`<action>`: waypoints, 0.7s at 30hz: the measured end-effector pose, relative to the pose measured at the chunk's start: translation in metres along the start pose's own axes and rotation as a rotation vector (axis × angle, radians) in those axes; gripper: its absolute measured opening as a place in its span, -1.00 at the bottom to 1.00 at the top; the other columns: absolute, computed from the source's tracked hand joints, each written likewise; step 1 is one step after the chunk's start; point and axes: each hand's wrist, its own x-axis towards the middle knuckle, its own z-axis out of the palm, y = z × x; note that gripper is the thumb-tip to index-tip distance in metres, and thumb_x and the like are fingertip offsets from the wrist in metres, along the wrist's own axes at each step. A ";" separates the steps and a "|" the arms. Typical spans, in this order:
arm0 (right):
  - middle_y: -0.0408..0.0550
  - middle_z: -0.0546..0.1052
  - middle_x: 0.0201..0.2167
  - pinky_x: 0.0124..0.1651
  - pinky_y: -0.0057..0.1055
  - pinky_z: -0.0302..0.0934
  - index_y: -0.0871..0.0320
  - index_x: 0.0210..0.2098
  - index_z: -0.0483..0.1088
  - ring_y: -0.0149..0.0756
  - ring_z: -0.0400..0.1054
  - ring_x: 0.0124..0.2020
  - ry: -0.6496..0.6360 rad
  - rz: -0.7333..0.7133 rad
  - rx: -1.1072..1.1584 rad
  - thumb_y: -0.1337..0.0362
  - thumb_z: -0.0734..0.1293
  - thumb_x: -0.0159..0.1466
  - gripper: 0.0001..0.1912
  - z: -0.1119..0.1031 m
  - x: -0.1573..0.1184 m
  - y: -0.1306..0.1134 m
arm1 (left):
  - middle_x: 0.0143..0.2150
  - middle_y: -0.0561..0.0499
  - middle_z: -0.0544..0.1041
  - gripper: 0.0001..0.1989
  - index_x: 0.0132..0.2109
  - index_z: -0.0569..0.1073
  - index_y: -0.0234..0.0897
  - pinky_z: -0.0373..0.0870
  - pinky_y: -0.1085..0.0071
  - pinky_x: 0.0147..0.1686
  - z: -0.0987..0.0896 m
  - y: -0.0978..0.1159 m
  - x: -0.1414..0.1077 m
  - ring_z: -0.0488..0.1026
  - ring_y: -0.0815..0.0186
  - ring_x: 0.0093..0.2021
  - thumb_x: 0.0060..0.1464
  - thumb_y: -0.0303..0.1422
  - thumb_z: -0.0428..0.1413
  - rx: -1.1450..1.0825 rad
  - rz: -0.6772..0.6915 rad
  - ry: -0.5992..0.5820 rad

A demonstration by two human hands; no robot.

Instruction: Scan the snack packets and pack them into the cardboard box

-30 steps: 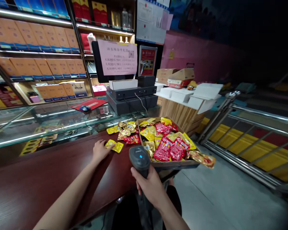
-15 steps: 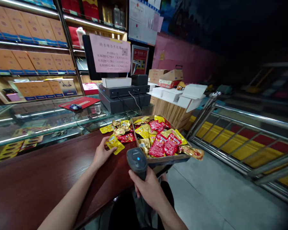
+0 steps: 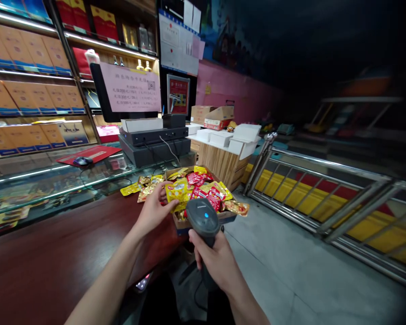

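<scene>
Between the thumb and fingers of my left hand is a yellow snack packet, held up over the left edge of a cardboard box. My right hand is wrapped round the handle of a dark barcode scanner, whose blue light glows. The scanner's head is just right of the packet and hides part of the box's front. Red packets and yellow and gold ones fill the box. A small heap of gold and yellow packets lies left of it, partly behind my left hand.
The box rests at the end of the brown counter. Behind are a glass display case, a mouse, a monitor with a pink sign and a cash drawer. A metal railing stands on the right.
My left hand has lifted the yellow packet from the counter and brought it right, in front of the box. The scanner is now closer to the packet. The view has turned right.
</scene>
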 end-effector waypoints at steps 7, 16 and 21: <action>-0.22 0.42 -0.73 -0.56 -0.46 0.21 0.14 -0.36 0.46 -0.39 0.31 -0.72 0.087 -0.018 -0.043 -0.23 0.40 0.22 -0.49 -0.025 -0.019 -0.010 | -0.10 -0.14 0.68 -0.55 -0.08 0.56 -0.29 0.56 0.18 -0.03 0.045 0.019 0.003 0.63 0.08 -0.09 -0.07 -0.13 0.35 -0.097 -0.051 -0.047; -0.26 0.40 -0.74 -0.57 -0.46 0.19 0.14 -0.31 0.43 -0.39 0.30 -0.73 0.102 -0.022 -0.005 -0.21 0.40 0.23 -0.51 -0.033 -0.026 -0.013 | -0.37 0.00 0.63 -0.68 -0.20 0.58 -0.28 0.54 0.32 -0.20 0.058 0.033 0.004 0.59 0.17 -0.23 -0.09 -0.19 0.35 -0.007 -0.013 -0.065; -0.24 0.42 -0.73 -0.55 -0.45 0.21 0.14 -0.33 0.44 -0.38 0.33 -0.72 0.109 -0.033 -0.018 -0.20 0.39 0.25 -0.52 -0.034 -0.026 -0.013 | -0.39 0.03 0.61 -0.76 -0.31 0.55 -0.29 0.49 0.40 -0.30 0.061 0.035 0.004 0.53 0.26 -0.33 -0.05 -0.21 0.30 0.053 0.020 -0.088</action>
